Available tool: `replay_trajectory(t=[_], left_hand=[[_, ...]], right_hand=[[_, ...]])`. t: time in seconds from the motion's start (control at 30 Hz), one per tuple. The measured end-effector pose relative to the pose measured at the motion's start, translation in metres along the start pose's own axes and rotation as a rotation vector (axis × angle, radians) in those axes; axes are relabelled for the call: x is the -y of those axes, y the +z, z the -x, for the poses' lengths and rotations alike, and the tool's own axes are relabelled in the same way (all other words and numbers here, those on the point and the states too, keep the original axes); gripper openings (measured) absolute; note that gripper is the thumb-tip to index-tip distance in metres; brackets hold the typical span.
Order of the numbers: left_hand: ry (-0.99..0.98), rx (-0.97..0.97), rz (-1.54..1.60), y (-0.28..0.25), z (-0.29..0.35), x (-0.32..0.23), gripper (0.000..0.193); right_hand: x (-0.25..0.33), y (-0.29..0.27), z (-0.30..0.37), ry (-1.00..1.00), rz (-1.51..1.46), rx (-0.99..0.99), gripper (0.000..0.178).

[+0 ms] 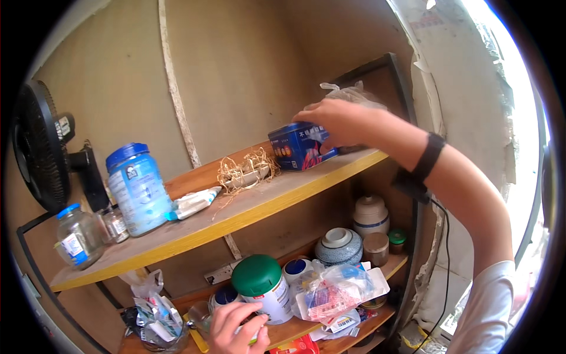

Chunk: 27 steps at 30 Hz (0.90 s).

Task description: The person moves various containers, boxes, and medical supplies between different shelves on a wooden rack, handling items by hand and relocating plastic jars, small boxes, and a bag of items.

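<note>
On the right end of the upper shelf stands a blue box (290,148) with printed sides. My right hand (341,123) grips its right side, fingers over the top and thumb at the front. A clear plastic bag (354,93) sits behind that hand, partly hidden by it. Down at the lower shelf, my left hand (239,329) has its fingers loosely bent and apart, with nothing visible in it. Just behind it is a white tub with a green lid (257,276); I cannot tell whether they touch.
The yellow-edged upper shelf (236,223) also bears a straw bundle (250,171), a white packet (196,203), a large blue-lidded jar (137,189), glass jars (80,237) and a black fan (42,147). Below are bowls (339,248), a lidded crock (371,215) and bagged items (333,292).
</note>
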<state>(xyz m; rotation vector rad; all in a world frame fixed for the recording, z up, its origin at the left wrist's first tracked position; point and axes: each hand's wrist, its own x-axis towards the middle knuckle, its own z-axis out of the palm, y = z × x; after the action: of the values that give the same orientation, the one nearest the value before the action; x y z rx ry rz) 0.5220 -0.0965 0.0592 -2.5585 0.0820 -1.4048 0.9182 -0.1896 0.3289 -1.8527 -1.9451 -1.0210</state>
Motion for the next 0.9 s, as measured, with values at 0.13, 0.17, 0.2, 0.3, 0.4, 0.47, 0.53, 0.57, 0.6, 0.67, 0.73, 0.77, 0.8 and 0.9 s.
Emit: replay_trajectory(t=[0.13,0.17,0.2,0.3,0.4,0.47,0.53,0.57,0.6,0.67,0.73,0.77,0.8,0.9], left_hand=[[0.006,0.003,0.038,0.005,0.006,-0.005,0.025],[-0.001,0.003,0.028,0.004,0.007,-0.004,0.025],[-0.019,0.005,0.024,0.004,0.008,-0.005,0.025],[-0.056,0.000,0.035,0.001,0.017,-0.013,0.025],[-0.130,-0.017,0.068,-0.005,0.028,-0.020,0.032],[-0.119,-0.012,0.076,-0.009,0.033,-0.019,0.026],[-0.149,0.016,0.077,-0.019,0.035,-0.025,0.028],[-0.152,0.023,0.090,-0.021,0.036,-0.028,0.029],[-0.163,0.039,0.110,-0.023,0.035,-0.029,0.031],[-0.196,0.076,0.152,-0.023,0.048,-0.026,0.033],[-0.234,0.114,0.214,-0.015,0.055,-0.027,0.034],[-0.260,0.129,0.289,-0.007,0.056,-0.030,0.033],[-0.331,0.140,0.380,0.004,0.065,-0.033,0.031],[-0.594,0.233,0.583,0.030,0.105,-0.054,0.029]], right_hand=[[0.017,0.010,-0.027,-0.009,0.222,0.133,0.080],[0.022,0.014,-0.034,0.023,0.290,0.146,0.078],[0.022,0.015,-0.040,0.039,0.314,0.143,0.079],[0.023,0.024,-0.057,0.081,0.353,0.236,0.083],[0.007,0.021,-0.054,-0.019,0.250,0.251,0.090],[0.005,0.025,-0.050,0.015,0.227,0.202,0.087],[-0.001,0.031,-0.035,0.038,0.239,0.031,0.081],[-0.009,0.025,-0.023,0.029,0.277,-0.093,0.077],[-0.005,0.020,-0.016,0.001,0.289,-0.226,0.069],[0.015,0.007,0.006,-0.053,0.161,-0.432,0.051],[0.055,-0.008,0.059,-0.092,0.109,-0.597,0.031],[0.072,-0.008,0.096,-0.114,0.192,-0.674,0.021],[0.084,0.007,0.135,-0.060,0.048,-0.724,0.021],[0.171,0.103,0.242,0.424,-0.640,-0.709,0.013]])
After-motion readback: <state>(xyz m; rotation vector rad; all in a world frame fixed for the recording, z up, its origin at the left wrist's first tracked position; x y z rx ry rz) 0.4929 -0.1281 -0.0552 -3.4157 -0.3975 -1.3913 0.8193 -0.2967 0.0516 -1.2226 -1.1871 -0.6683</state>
